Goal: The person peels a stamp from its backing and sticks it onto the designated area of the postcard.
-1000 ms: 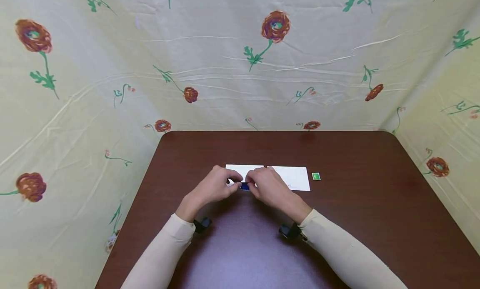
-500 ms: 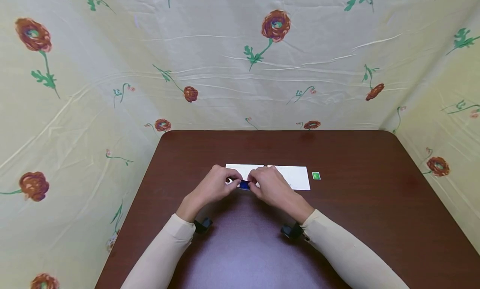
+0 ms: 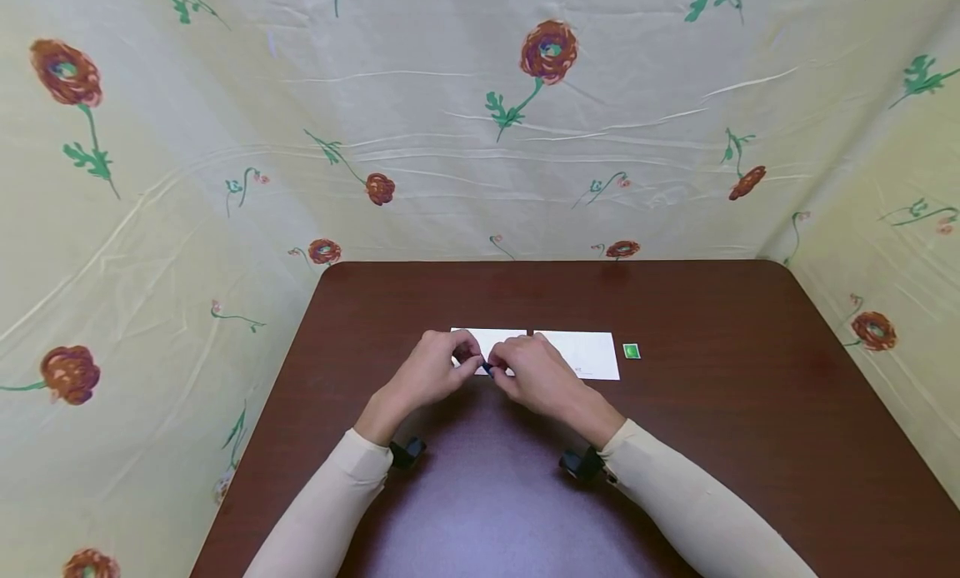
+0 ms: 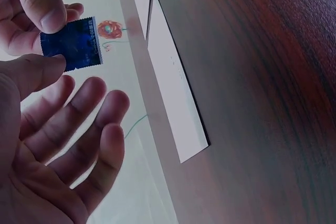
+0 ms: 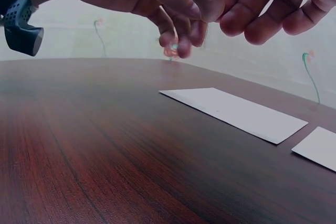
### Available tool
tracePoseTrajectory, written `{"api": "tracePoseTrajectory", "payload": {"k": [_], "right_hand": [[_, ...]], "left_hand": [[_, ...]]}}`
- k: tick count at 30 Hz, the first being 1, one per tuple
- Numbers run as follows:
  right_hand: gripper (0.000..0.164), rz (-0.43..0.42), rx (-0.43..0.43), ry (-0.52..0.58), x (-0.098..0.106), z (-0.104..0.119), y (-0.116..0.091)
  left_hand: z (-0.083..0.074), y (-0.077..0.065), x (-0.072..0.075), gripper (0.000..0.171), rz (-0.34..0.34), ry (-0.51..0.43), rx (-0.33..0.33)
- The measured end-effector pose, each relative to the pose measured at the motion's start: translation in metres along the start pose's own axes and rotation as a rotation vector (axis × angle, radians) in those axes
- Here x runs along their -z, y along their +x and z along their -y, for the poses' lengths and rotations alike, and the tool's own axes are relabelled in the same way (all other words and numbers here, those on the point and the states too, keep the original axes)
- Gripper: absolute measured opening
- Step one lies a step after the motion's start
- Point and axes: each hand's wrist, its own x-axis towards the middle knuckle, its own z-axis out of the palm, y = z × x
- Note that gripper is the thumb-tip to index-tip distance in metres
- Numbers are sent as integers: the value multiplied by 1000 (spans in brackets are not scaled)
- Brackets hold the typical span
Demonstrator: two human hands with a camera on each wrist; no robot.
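Note:
In the head view a small dark blue square, seen nearly edge-on, is held up over the white envelopes. The left wrist view shows it as a glossy blue postage stamp (image 4: 80,45) with toothed edges and tiny print along one side. My left hand (image 3: 431,368) pinches one corner with the thumb on its face; the other fingers are spread loosely. On the neighbouring corner my right hand (image 3: 543,376) pinches it between thumb and finger. Beneath lie a left white envelope (image 3: 483,340), partly hidden by both hands, and a right white envelope (image 3: 594,353).
A green postage stamp (image 3: 632,351) with a pale border lies right of the envelopes on the dark brown table (image 3: 450,511). Flowered cloth (image 3: 442,203) hangs behind and at both sides of the table. A black wrist camera (image 3: 408,453) sits at the left sleeve.
The blue stamp turned its face more toward the head camera half a second ago, and now stands almost edge-on. Both hands stay nearly in place, with small finger movements.

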Motion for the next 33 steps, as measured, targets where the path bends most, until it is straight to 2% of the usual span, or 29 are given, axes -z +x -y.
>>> {"api": "tracePoseTrajectory", "payload": {"k": [4,11,20,27,33], "right_hand": [[4,-18,9,4,-1,0,1],[4,-30,16,15,0,1,1],[8,-16,12,6,0,2,-1],[6,-14,11,-2,0,1,0],[6,-22,17,-2,-1,1,-1]], "left_hand": [[-1,-1,-1,9,-7,17,32],[0,-3,-3,8,74,-68,-20],[-2,-5,-1,12,114,-91,-19],[-4,-5,0,11,119,-108,-11],[-3,-5,0,10,119,-85,-13]]}}
